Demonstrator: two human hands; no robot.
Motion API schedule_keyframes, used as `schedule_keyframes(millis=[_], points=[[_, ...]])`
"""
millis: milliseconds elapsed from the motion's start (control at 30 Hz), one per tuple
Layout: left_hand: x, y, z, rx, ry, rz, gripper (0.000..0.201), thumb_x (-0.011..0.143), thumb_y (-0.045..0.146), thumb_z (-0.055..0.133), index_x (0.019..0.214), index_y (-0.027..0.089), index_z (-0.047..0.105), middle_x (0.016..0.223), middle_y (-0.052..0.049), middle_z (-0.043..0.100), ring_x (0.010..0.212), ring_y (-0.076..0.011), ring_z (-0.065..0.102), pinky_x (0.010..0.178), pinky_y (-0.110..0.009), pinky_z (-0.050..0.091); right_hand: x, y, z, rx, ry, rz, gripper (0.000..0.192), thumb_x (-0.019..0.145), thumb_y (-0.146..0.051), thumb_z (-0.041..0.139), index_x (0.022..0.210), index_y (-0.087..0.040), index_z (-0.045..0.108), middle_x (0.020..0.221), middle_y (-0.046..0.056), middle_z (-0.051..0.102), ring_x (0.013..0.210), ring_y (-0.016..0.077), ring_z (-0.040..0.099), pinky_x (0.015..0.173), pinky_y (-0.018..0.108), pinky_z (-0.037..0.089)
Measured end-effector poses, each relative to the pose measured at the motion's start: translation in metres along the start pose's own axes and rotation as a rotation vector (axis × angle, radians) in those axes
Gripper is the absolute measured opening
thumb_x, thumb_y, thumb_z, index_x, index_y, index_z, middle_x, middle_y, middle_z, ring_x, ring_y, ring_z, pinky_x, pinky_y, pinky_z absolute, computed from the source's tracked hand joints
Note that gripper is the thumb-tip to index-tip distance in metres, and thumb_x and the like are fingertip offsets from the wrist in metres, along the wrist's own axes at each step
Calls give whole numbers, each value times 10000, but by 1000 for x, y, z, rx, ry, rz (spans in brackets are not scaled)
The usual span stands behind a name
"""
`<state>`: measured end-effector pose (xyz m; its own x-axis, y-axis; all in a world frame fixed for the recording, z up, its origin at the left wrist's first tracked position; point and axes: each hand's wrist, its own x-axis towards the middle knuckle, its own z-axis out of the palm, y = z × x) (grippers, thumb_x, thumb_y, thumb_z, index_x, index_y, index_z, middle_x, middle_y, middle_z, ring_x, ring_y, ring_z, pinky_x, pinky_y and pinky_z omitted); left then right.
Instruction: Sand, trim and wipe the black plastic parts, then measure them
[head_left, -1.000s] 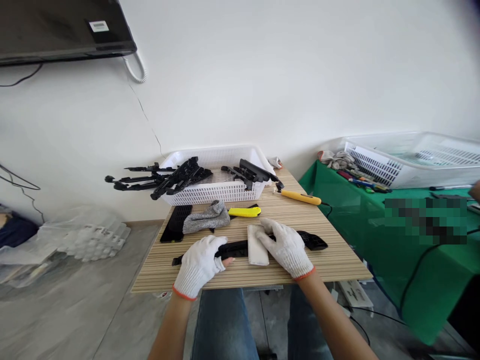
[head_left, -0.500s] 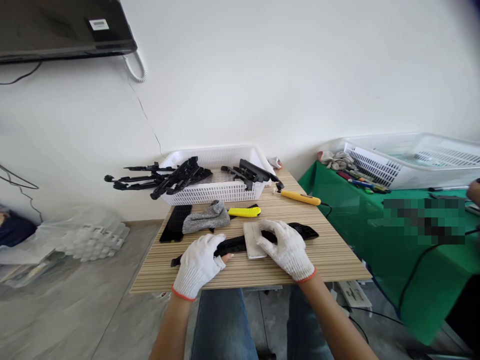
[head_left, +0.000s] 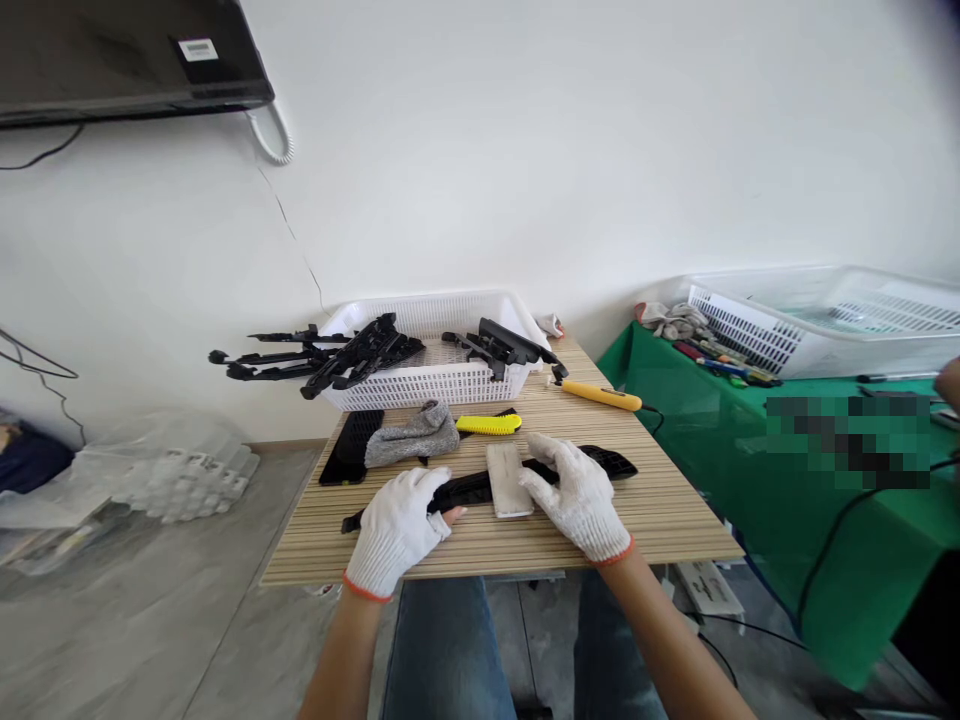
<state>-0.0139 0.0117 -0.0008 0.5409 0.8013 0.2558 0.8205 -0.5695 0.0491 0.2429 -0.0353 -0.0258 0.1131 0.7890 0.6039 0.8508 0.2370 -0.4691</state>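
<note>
- A long black part (head_left: 469,490) lies on the near half of the worktop (head_left: 480,550), running left to right with its broader right end angled away from the person.
- A white pad (head_left: 511,488) lies across the middle of it, between the two hands.
- The gloved left hand (head_left: 400,522) pinches the black part near its left end: fingers over it, the bare thumb tip at the near edge.
- The gloved right hand (head_left: 576,500) is at the pad's right edge, over the black part; in its grip the thumb and forefinger stand apart, but whether they pinch the pad or merely touch it I cannot tell.
- Just beyond, left to right: a flat black slab (head_left: 346,452), a crumpled grey cloth (head_left: 412,437) partly over it, and a ribbed yellow tool (head_left: 489,425).
- Farther back stands a white basket (head_left: 450,385), black pieces (head_left: 360,352) jutting over its left side, more at its right.
- Right of the basket lies a corded tool with a yellow handle (head_left: 600,394).
- At far right, a green cloth (head_left: 750,450) bears a second basket (head_left: 802,345), with gloves (head_left: 679,320) beside it.
</note>
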Motion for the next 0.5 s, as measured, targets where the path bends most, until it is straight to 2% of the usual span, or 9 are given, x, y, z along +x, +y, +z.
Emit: schedule_keyframes(millis=[400, 500], points=[[-1, -3, 4, -23, 39, 22, 437, 857, 502, 663, 1190, 219, 655, 1048, -86, 716, 940, -258, 691, 797, -361, 547, 1, -1, -1, 13, -1, 8, 396, 909, -445, 578, 1172, -156, 643, 971, 95, 732, 883, 244, 711, 779, 388, 574], [-2, -3, 4, -33, 76, 39, 411, 852, 475, 674, 1176, 223, 658, 1041, -85, 712, 933, -258, 686, 793, -363, 542, -1, 0, 1, -1, -4, -34, 556, 842, -520, 640, 1269, -165, 597, 1119, 119, 722, 1000, 271, 701, 861, 421, 567]])
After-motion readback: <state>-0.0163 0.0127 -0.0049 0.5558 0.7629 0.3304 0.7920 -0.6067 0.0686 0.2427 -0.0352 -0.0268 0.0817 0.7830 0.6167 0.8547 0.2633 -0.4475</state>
